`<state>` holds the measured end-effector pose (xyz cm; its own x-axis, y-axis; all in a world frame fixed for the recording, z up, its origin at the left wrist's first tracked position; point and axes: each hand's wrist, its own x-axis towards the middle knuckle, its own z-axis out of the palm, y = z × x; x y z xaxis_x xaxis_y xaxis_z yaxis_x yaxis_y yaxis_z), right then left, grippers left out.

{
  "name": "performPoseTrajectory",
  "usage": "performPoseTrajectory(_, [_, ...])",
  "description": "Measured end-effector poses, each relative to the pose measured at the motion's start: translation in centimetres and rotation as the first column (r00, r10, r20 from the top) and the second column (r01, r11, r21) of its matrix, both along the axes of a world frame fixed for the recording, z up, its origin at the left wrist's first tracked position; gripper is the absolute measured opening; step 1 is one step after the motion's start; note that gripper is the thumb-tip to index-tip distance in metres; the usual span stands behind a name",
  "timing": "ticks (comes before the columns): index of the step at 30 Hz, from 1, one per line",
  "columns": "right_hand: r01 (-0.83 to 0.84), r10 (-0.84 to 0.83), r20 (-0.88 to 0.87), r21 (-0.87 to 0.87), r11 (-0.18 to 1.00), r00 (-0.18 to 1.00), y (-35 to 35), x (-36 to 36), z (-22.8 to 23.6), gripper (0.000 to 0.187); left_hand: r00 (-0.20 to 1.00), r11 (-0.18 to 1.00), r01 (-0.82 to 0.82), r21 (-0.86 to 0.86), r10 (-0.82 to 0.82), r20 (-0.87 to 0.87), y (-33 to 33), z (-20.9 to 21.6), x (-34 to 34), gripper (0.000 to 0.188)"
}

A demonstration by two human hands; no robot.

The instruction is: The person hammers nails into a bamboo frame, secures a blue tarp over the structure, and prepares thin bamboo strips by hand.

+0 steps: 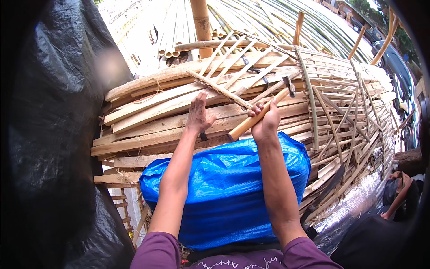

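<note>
My right hand (267,121) is closed around the pale wooden handle of a hammer (248,125). The dark metal head is at the handle's far end, up and to the right. Fingers stretched and thumb apart, my left hand (199,115) rests over stacked wooden planks (165,121) and grips nothing visible. A thin dark rod runs between the two hands; I cannot tell whether either hand touches it. Just beyond them a lattice of bamboo strips (218,88) lies slanted across the planks, its near end close to my right fingers.
Blue plastic sheeting (224,193) covers something in front of me. A black tarp (53,134) hangs at left. More bamboo lattice panels (345,116) spread to the right. Behind stand a bamboo post (201,27) and long bamboo poles (255,22). A person's arm (400,197) shows at lower right.
</note>
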<state>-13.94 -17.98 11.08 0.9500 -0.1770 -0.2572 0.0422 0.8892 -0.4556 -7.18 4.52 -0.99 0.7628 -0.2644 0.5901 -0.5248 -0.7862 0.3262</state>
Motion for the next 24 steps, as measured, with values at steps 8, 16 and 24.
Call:
performPoseTrajectory(8, [0.076,-0.002,-0.24,0.299,0.951,0.971,1.3,-2.6,-7.4,0.044,0.985,0.988,-0.152,0.007,0.151,0.081,5.0,0.1,-4.8,0.069])
performPoseTrajectory(16, [-0.115,0.23,-0.257,0.396,0.911,0.938,3.2,-3.4,-8.7,0.042,0.951,0.881,-0.189,-0.435,0.054,-0.305,0.9,1.5,-5.4,0.052])
performPoseTrajectory(24, [0.042,0.081,-0.298,0.384,0.922,0.951,5.6,-3.0,-7.2,0.041,0.921,0.815,-0.173,-0.554,-0.065,-0.383,-0.7,1.5,-5.2,0.041])
